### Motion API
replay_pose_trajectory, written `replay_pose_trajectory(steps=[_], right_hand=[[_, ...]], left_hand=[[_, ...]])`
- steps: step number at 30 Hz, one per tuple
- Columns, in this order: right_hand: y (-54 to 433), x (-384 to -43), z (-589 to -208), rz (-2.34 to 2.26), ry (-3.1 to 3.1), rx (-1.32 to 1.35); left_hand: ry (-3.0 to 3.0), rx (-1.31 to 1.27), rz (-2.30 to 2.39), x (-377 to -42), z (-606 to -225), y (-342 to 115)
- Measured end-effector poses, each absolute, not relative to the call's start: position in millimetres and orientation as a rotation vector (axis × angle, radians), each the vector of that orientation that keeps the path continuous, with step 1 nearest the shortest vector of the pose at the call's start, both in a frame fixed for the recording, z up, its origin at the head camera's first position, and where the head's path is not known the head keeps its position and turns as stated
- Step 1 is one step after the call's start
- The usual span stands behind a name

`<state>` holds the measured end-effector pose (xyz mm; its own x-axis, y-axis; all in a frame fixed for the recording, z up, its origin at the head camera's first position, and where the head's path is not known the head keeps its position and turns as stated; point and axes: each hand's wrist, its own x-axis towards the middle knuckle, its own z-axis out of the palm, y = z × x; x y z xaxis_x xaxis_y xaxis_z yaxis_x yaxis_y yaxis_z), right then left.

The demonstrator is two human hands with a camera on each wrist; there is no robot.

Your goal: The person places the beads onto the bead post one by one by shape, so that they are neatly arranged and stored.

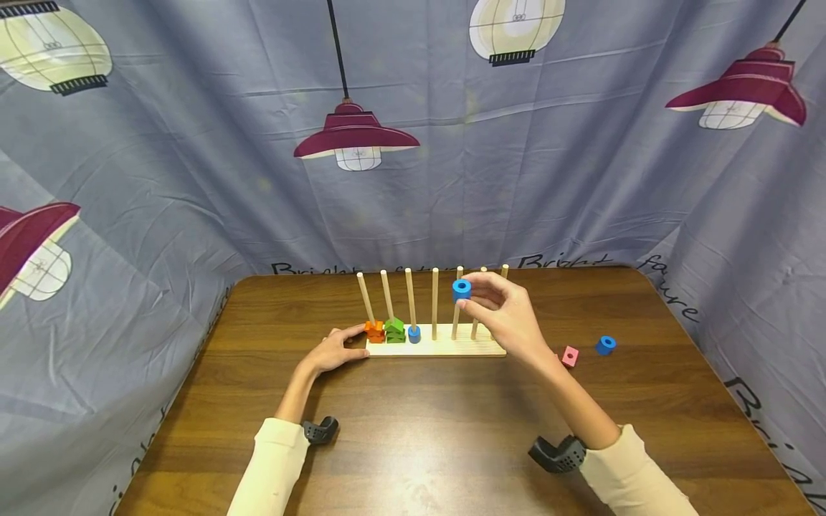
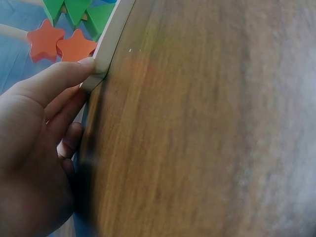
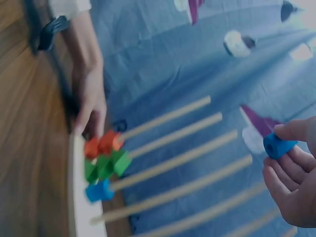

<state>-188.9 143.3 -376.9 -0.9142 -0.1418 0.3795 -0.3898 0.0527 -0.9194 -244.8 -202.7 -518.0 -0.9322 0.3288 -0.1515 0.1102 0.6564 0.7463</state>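
Note:
My right hand (image 1: 516,322) pinches a blue cylinder bead (image 1: 461,290) with a hole through it, raised near the tops of the pegs. Below it stands a pale wooden peg board (image 1: 439,350) with several upright pegs. Orange star beads (image 1: 374,332) sit low on the leftmost peg, green tree-like beads (image 1: 395,331) on the second, and another blue bead (image 1: 414,335) on the third. At the board's left end, my left hand (image 1: 330,351) grips the base, its thumb (image 2: 69,74) on the edge in the left wrist view.
To the right of the board, a pink square bead (image 1: 570,357) and a blue bead (image 1: 606,345) lie on the brown wooden table (image 1: 419,444). Part of another pink piece peeks out beside my right forearm. A patterned curtain (image 1: 452,201) hangs behind the table.

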Motion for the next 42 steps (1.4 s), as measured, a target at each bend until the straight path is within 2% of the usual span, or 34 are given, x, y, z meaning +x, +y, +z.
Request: replay_pose_trajectory(steps=[8,18,26,42], right_hand=[[100,-211,-360,1.89,-2.009,0.645],[68,-234,-370,1.741,-2.054,0.55],[58,-212,-343,1.799,-2.089,0.519],[53,-215,-366,1.906,-2.095,0.33]], left_hand=[[2.597,0.354,1.14,-245,-519,-203],[2.591,0.374,1.155,-247,-521,-204],[2.591,0.387,1.156,-247,-520,-204],[2.586,0.366,1.156,-247,-519,-204]])
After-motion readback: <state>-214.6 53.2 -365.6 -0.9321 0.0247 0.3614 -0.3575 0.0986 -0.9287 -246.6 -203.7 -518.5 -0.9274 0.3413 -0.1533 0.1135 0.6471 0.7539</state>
